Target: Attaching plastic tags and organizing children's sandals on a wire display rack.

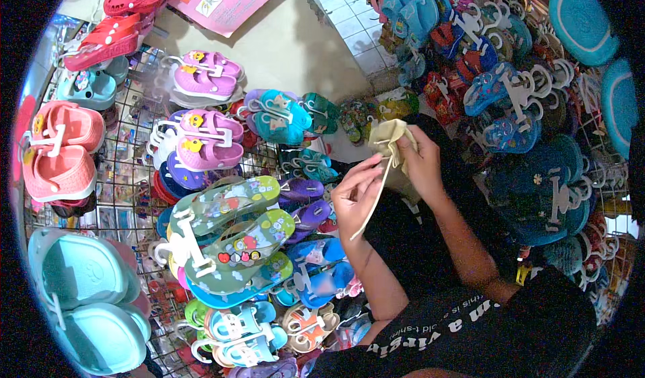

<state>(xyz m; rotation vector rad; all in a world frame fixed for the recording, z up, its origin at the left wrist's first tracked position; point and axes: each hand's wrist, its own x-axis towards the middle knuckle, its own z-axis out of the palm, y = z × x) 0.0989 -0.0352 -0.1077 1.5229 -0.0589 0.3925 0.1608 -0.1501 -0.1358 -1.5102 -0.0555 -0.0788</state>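
Note:
A small pale yellow fabric pouch (396,135) with a thin cord is held up in front of the black shirt. My right hand (422,159) grips its side between thumb and fingers. Close to its lower left edge is my left hand (359,189), fingers bent, fingertips near the strings. The pale cord (379,191) hangs down slantwise across that hand; whether the fingers pinch it cannot be told. Part of the pouch's lower side is hidden by the fingers.
Wire grid racks (123,176) stand on both sides, hung with children's clogs and sandals. Green transparent sandals (242,237) hang close to my left forearm, blue sandals (504,108) to the right. A pink printed sheet (227,0) lies ahead over beige floor (302,45).

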